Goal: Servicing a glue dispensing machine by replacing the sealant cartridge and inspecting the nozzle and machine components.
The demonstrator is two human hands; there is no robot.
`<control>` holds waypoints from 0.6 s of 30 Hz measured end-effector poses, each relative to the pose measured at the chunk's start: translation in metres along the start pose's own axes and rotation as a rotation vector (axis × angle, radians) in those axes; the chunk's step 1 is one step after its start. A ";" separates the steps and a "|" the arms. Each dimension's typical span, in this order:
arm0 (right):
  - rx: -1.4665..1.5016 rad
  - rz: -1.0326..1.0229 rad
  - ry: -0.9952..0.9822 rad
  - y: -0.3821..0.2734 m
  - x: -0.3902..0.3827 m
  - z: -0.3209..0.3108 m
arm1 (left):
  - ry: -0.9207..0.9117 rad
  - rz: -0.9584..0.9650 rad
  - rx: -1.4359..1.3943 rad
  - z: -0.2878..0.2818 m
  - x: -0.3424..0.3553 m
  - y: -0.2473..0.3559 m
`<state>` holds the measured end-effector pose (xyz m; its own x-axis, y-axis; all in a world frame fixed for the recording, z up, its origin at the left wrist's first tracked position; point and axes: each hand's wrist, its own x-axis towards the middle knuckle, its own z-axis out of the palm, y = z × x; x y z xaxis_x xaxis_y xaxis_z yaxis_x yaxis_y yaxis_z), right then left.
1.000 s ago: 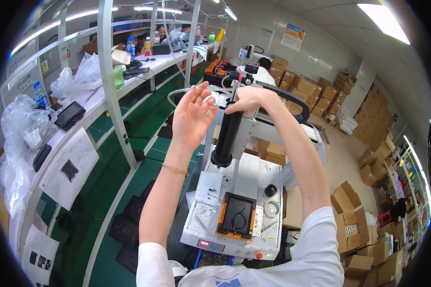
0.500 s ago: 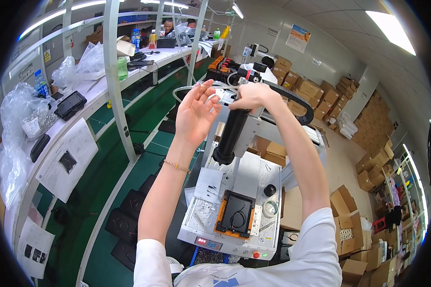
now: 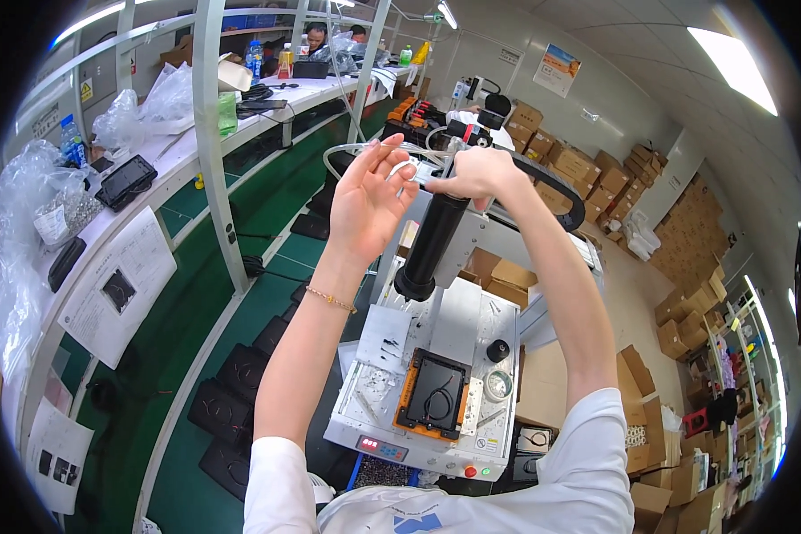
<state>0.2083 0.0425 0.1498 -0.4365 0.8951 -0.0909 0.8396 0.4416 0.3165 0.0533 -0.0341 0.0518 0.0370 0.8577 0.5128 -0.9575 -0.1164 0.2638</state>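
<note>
My left hand (image 3: 369, 191) is raised palm up, fingers loosely curled and apart, beside a clear tube (image 3: 338, 151); whether its fingertips touch the tube is unclear. My right hand (image 3: 481, 173) grips the top of an upright black cylinder (image 3: 432, 245) on the dispensing machine, whose red and black fitting (image 3: 476, 133) sits just above. Below, on the white machine bed (image 3: 458, 316), lie an orange fixture (image 3: 405, 392) with a black housing and cable (image 3: 440, 400), a black knob-like cap (image 3: 497, 350), a round clear dish (image 3: 497, 384) and a metal plate (image 3: 383, 338).
A long bench (image 3: 173, 147) with bags, bottles and devices runs along the left behind metal posts (image 3: 214, 160). Co-workers (image 3: 316, 37) are at the far bench and behind the machine. Black items (image 3: 227, 414) lie beside the machine; cardboard boxes (image 3: 570, 165) fill the back and right.
The view has shifted slightly. My left fingertips have risen a little in the picture, and my right hand remains on the cylinder's top with its wrist slightly higher.
</note>
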 end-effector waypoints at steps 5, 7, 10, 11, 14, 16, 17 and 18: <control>-0.024 0.144 -0.032 -0.005 0.002 -0.003 | 0.010 0.006 -0.006 0.001 0.000 0.002; -0.004 0.190 -0.026 -0.013 0.007 0.001 | 0.023 0.005 0.004 0.002 -0.002 0.002; 0.230 0.232 -0.167 -0.011 -0.008 -0.009 | 0.044 0.010 0.027 0.003 -0.002 -0.001; 0.251 0.075 -0.136 0.009 0.007 0.009 | 0.023 0.005 0.034 0.002 -0.002 -0.002; 0.034 0.141 -0.108 -0.007 0.004 0.000 | 0.049 0.013 0.034 -0.004 -0.004 0.001; -0.078 0.190 0.109 -0.022 0.001 0.006 | 0.051 0.014 0.036 -0.006 -0.006 0.002; 0.015 0.178 -0.010 -0.020 -0.004 0.000 | 0.054 0.014 0.038 -0.008 -0.007 0.003; 0.106 0.170 -0.128 -0.020 -0.010 -0.007 | 0.050 0.013 0.036 -0.008 -0.007 0.002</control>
<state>0.1939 0.0239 0.1507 -0.2475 0.9546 -0.1658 0.9297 0.2822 0.2367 0.0493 -0.0361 0.0423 0.0091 0.8799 0.4751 -0.9468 -0.1452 0.2870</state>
